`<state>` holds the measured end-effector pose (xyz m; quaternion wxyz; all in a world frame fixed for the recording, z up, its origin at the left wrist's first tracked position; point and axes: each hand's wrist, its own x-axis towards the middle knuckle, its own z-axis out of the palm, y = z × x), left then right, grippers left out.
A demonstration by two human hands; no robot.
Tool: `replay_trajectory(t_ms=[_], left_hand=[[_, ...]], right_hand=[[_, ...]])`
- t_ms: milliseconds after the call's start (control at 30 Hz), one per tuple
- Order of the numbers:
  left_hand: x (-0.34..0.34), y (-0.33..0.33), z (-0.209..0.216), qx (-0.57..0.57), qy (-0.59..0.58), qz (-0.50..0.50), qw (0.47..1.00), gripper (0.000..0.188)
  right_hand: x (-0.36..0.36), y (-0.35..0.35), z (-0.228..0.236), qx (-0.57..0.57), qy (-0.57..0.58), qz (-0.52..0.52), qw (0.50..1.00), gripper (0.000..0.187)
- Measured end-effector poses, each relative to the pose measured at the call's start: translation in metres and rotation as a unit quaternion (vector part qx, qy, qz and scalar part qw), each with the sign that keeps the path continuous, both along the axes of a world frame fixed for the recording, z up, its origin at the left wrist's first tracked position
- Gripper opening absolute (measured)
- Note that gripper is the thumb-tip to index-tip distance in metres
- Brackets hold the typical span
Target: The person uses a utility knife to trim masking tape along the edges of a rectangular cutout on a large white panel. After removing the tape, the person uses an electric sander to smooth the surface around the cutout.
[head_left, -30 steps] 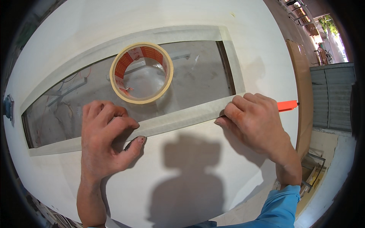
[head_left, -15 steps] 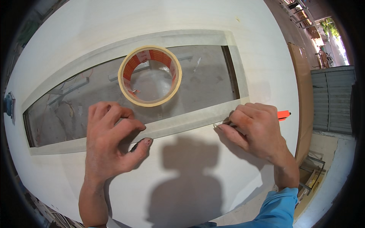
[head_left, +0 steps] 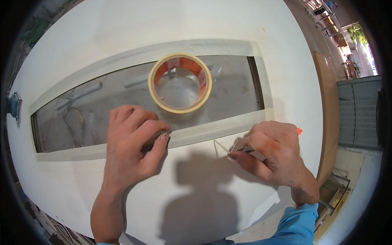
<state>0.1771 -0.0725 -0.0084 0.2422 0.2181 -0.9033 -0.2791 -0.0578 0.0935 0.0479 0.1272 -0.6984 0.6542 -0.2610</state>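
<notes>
A white panel [head_left: 196, 26] has a long window opening edged with masking tape [head_left: 212, 131]. At the tape's near edge rests my left hand [head_left: 134, 143], thumb and forefinger pinched together; what is between them is hidden. My right hand [head_left: 274, 149] is closed just off the near right part of the border. Its thumb and forefinger grip a thin pale strip of tape [head_left: 221, 147], which is bent up from the panel. An orange tool [head_left: 299, 131] pokes out behind that hand, the rest of it covered. Over the window lies a wide tape roll [head_left: 152, 83], orange-red inside.
A blue tool [head_left: 15, 107] sits at the panel's far left edge. To the right stand a brown board [head_left: 324, 118] and a grey corrugated sheet [head_left: 359, 112]. Through the window, metal bars [head_left: 79, 96] show below. My shadow falls across the panel's near side.
My right hand has moved toward me, off the tape edge, and a thin strip now sticks out from its fingers. My left thumb has come up against the forefinger. The view has shifted slightly.
</notes>
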Motion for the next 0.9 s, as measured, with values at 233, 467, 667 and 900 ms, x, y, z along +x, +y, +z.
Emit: replay_trajectory(t_ms=[233, 467, 667, 900], left_hand=[[0.005, 0.000, 0.007, 0.017, 0.034, -0.013, 0.999, 0.018], [0.025, -0.014, 0.003, 0.031, 0.058, -0.024, 0.998, 0.018], [0.023, -0.010, -0.001, -0.032, 0.120, -0.015, 0.992, 0.017], [0.017, -0.003, -0.005, -0.105, 0.086, -0.011, 0.991, 0.019]], right_hand=[[0.022, -0.018, 0.018, -0.026, -0.045, 0.043, 0.998, 0.039], [0.061, -0.053, 0.037, -0.040, -0.129, 0.038, 0.990, 0.029], [0.046, -0.014, 0.061, -0.128, -0.269, -0.027, 0.954, 0.030], [0.000, 0.073, 0.008, -0.196, 0.154, -0.394, 0.884, 0.021]])
